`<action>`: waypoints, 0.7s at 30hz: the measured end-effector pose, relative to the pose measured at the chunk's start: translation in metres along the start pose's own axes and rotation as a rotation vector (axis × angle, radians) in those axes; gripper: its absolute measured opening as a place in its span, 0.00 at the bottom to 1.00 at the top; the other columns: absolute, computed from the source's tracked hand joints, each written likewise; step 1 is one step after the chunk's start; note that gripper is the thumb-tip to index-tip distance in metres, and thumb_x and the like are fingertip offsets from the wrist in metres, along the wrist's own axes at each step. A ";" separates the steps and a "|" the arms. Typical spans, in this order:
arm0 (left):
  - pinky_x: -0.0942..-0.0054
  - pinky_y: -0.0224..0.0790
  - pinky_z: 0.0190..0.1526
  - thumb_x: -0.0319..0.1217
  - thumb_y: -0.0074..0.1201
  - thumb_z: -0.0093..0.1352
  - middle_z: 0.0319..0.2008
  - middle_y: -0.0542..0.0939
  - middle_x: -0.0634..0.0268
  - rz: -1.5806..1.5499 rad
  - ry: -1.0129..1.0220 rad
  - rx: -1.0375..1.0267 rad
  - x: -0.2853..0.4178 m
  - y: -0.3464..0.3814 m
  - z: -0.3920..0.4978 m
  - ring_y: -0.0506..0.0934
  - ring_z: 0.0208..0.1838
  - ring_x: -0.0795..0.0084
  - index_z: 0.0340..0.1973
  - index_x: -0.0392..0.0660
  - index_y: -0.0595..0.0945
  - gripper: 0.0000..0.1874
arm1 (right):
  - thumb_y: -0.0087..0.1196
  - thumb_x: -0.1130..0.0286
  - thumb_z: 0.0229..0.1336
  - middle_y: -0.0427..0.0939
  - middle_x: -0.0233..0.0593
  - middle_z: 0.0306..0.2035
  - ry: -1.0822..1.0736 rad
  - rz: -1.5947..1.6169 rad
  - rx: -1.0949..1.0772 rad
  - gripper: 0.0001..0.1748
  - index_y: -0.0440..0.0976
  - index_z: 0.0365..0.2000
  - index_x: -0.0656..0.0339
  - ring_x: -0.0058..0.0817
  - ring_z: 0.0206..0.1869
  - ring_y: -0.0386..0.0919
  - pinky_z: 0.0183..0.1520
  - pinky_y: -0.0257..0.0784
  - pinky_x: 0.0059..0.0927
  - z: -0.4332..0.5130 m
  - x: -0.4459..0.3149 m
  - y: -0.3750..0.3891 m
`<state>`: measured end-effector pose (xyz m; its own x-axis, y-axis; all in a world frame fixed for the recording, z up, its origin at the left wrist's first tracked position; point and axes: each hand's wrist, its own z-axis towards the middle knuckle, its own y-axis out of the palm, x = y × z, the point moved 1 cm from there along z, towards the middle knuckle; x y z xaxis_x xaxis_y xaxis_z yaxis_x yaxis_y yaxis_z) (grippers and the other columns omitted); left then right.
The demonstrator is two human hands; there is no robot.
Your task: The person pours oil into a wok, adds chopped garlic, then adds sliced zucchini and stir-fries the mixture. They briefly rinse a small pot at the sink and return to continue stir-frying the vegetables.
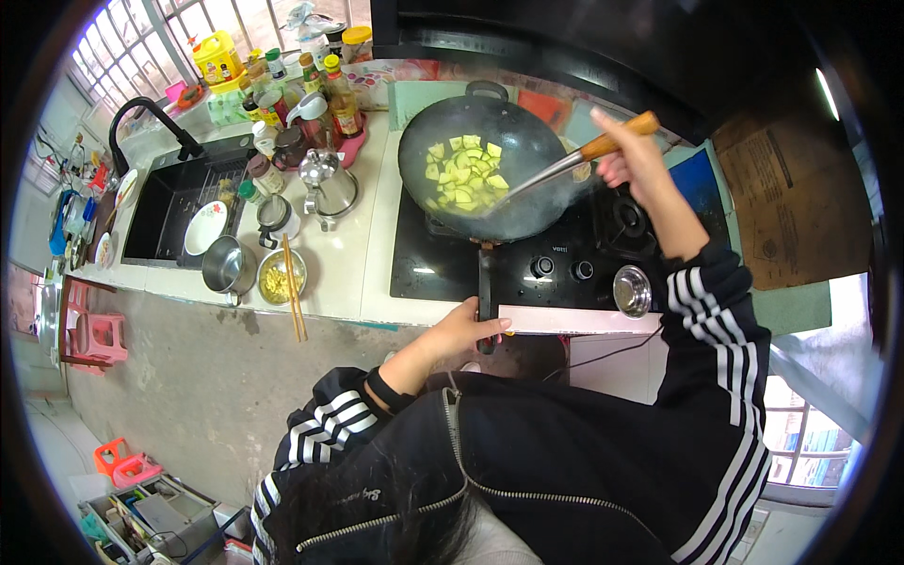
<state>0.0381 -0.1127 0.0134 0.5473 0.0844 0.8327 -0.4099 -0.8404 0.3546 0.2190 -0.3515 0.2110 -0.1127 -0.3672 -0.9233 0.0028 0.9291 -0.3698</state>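
Observation:
A large dark wok (537,162) sits on the left burner of a black glass gas hob (452,275). Pale green squash-like slices (462,169) lie in it, with some steam rising. My left hand (462,328) is wrapped around the wok's black handle (486,282) at the counter's front edge. Above the wok's right side, my right hand (635,159) grips the wooden handle of a metal spatula (554,169). The spatula's blade reaches down among the slices and is partly hidden there.
Left of the hob stand a steel oil pot (328,183), a bowl of yellow food (275,282) with chopsticks (289,282) across it, and a steel pot (229,265). Several seasoning bottles (342,102) line the back. A small metal bowl (633,291) rests at the hob's right front corner.

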 end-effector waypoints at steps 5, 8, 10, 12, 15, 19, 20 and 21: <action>0.75 0.70 0.34 0.40 0.65 0.67 0.31 0.80 0.65 0.040 0.038 -0.001 -0.001 0.000 0.003 0.78 0.32 0.74 0.44 0.38 0.73 0.22 | 0.65 0.67 0.55 0.79 0.29 0.24 -0.492 -0.142 -0.286 0.08 0.79 0.31 0.59 0.16 0.23 0.76 0.25 0.71 0.17 -0.023 0.019 0.061; 0.76 0.70 0.35 0.42 0.64 0.68 0.32 0.81 0.65 0.132 0.009 -0.012 0.002 -0.002 0.003 0.78 0.34 0.75 0.45 0.39 0.74 0.22 | 0.64 0.67 0.57 0.80 0.33 0.24 -0.351 0.085 -0.044 0.09 0.80 0.33 0.64 0.17 0.21 0.76 0.25 0.72 0.18 -0.006 0.011 0.063; 0.77 0.70 0.36 0.43 0.63 0.68 0.32 0.81 0.65 0.062 0.029 -0.019 0.004 -0.002 -0.004 0.78 0.35 0.76 0.45 0.39 0.74 0.22 | 0.65 0.67 0.56 0.78 0.34 0.20 -0.378 0.148 0.063 0.10 0.80 0.29 0.64 0.16 0.17 0.74 0.21 0.70 0.17 0.002 -0.002 0.052; 0.78 0.69 0.36 0.45 0.61 0.69 0.34 0.82 0.67 0.046 0.040 -0.036 0.006 -0.002 -0.007 0.77 0.37 0.78 0.46 0.41 0.74 0.22 | 0.66 0.66 0.56 0.76 0.32 0.17 -0.384 0.113 0.151 0.12 0.78 0.25 0.64 0.14 0.16 0.71 0.19 0.68 0.16 0.003 -0.013 0.048; 0.78 0.69 0.36 0.45 0.61 0.69 0.34 0.82 0.67 -0.013 0.040 -0.044 0.008 0.000 -0.009 0.77 0.37 0.78 0.46 0.41 0.74 0.22 | 0.66 0.65 0.56 0.75 0.32 0.17 -0.451 0.178 -0.040 0.12 0.79 0.27 0.64 0.14 0.15 0.71 0.18 0.67 0.16 0.002 -0.019 0.067; 0.79 0.68 0.36 0.45 0.61 0.69 0.35 0.82 0.67 0.074 0.013 -0.040 0.009 -0.003 -0.005 0.77 0.37 0.79 0.46 0.41 0.74 0.22 | 0.66 0.64 0.55 0.77 0.34 0.19 -0.509 0.288 0.061 0.12 0.79 0.29 0.64 0.17 0.16 0.74 0.19 0.69 0.19 0.017 -0.006 0.103; 0.79 0.68 0.36 0.44 0.61 0.69 0.35 0.83 0.67 0.103 0.007 -0.046 0.009 -0.004 -0.003 0.77 0.37 0.78 0.46 0.41 0.74 0.21 | 0.66 0.64 0.55 0.78 0.35 0.19 -0.417 0.268 0.151 0.13 0.79 0.30 0.64 0.17 0.16 0.74 0.19 0.70 0.19 0.023 -0.001 0.103; 0.78 0.68 0.36 0.44 0.61 0.69 0.35 0.83 0.67 0.133 0.000 -0.054 0.009 -0.006 -0.002 0.77 0.37 0.78 0.46 0.41 0.74 0.21 | 0.66 0.64 0.55 0.78 0.35 0.19 -0.388 0.268 0.212 0.13 0.79 0.30 0.64 0.18 0.16 0.74 0.19 0.70 0.19 0.027 0.001 0.097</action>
<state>0.0437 -0.1059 0.0200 0.4857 -0.0259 0.8737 -0.5176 -0.8140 0.2637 0.2463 -0.2634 0.1713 0.2962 -0.1445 -0.9441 0.1869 0.9781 -0.0911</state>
